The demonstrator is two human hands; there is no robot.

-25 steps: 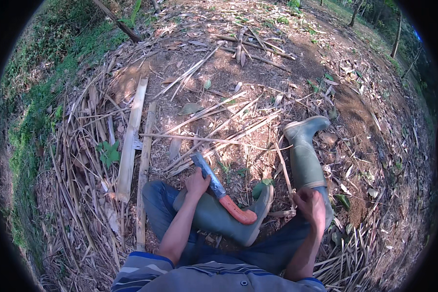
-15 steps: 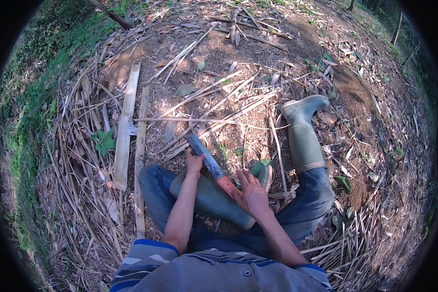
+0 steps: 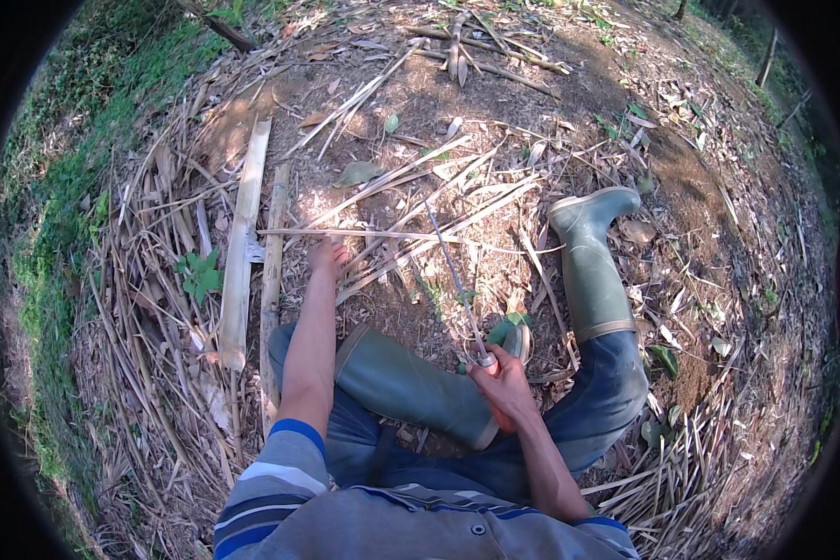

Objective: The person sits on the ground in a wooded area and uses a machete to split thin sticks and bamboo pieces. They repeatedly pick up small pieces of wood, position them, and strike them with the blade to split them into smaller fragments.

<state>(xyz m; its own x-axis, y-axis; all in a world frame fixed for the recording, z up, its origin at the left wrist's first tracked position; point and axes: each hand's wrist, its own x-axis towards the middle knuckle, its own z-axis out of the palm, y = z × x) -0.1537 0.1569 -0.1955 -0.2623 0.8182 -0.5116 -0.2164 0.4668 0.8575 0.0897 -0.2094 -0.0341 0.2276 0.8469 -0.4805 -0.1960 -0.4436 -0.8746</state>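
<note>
Person's sitting on the ground in green rubber boots (image 3: 409, 385), right hand (image 3: 502, 385) with fingers wrapped tight round the orange handle of a long-bladed knife (image 3: 457, 280), blade pointing away, safely off the legs. Left hand (image 3: 327, 254) stretches to the thin split bamboo strips (image 3: 411, 219) lying ahead; can't tell how its fingers sit.

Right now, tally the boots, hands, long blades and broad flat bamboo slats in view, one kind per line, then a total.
Green rubber boots: 2 (outstretched boot, folded-leg boot)
Hands: 2 (left hand, right hand)
Long blades: 1 (machete)
Broad flat bamboo slats: 2 (wide slat, narrower slat)
Total: 7
</note>
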